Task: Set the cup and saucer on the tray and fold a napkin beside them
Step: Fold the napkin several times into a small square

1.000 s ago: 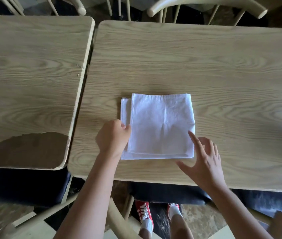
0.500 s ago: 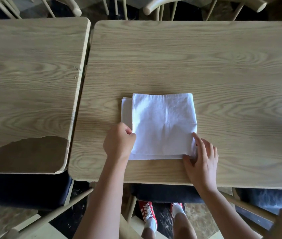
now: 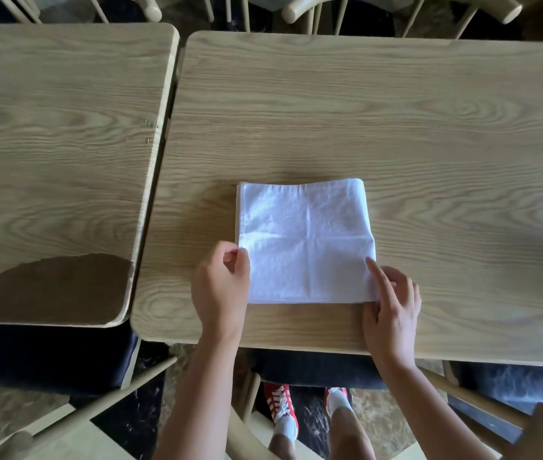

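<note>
A white cloth napkin (image 3: 306,242), folded into a near square, lies flat on the right wooden table (image 3: 396,127) close to its near edge. My left hand (image 3: 220,287) pinches the napkin's lower left edge between thumb and fingers. My right hand (image 3: 392,303) holds the lower right corner, the forefinger stretched flat along the right edge. No cup, saucer or tray is in view.
A second wooden table (image 3: 57,144) stands to the left across a narrow gap, with a brown patch of missing veneer (image 3: 54,287) at its near corner. Chair backs (image 3: 396,8) line the far side. Chair arms and my red shoes (image 3: 280,406) show below the table edge.
The top layer has slid left and now lines up with the lower layer's left edge. My right hand came in from the table onto the lower right corner; my left hand shifted to pinching the left edge.
</note>
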Tool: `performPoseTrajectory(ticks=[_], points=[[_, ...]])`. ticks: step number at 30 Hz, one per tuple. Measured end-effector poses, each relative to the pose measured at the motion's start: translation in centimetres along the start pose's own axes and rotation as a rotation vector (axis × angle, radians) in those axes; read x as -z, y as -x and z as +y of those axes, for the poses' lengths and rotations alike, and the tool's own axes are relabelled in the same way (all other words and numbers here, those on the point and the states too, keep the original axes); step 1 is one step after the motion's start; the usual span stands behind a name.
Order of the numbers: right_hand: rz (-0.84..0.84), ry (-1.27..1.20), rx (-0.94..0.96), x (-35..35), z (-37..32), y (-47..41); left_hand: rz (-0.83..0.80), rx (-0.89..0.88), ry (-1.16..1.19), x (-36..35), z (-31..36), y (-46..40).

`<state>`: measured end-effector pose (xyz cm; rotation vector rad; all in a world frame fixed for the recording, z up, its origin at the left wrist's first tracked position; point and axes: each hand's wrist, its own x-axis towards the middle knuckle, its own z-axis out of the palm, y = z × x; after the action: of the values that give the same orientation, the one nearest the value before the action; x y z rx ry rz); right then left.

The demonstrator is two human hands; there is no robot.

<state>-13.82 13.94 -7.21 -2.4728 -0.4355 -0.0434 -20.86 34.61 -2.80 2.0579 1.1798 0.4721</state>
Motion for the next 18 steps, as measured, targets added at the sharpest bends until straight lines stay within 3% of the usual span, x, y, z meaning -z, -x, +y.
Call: performPoseTrajectory(ticks=[9,18], points=[[-0.002,0.105,0.044,-0.1,-0.3,0.0,-0.040,0.063,-0.202,-0.6,-2.0,-1.1],[-0.078,0.259,0.088,2.4,1.6,0.6,-0.082,-0.100,-0.281,-1.3,-2.6,-0.4]])
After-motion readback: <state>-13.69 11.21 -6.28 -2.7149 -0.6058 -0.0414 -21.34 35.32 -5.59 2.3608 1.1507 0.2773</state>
